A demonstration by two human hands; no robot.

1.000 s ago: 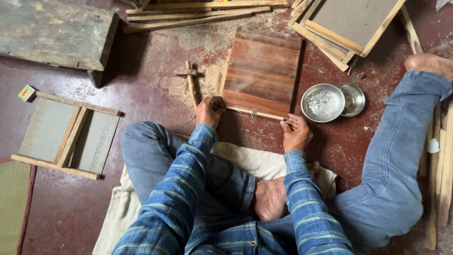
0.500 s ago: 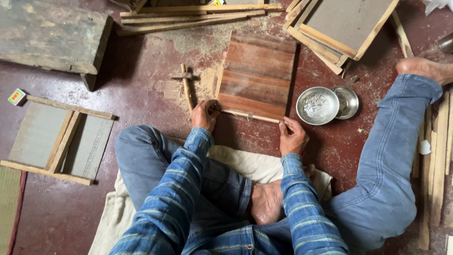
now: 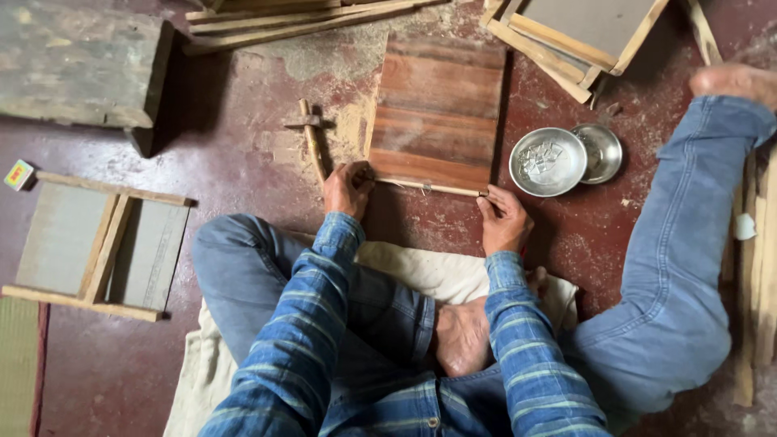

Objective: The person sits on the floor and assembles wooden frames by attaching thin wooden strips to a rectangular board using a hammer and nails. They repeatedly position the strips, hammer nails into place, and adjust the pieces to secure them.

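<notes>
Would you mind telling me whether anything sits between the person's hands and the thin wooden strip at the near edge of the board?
Nothing visible does: the left hand and right hand already grip the thin strip at its two ends, against the wooden board.

Left of the wooden board (image 3: 439,109) lies a hammer (image 3: 310,139); two metal bowls (image 3: 548,161) sit right of it; a thin strip (image 3: 427,187) lies along its near edge.

Wood board (image 3: 438,105) w/ smooth striped grain, shiny metal bowls (image 3: 548,162), matt cloth (image 3: 421,271) (floor (image 3: 243,162) dusty, rough).
</notes>
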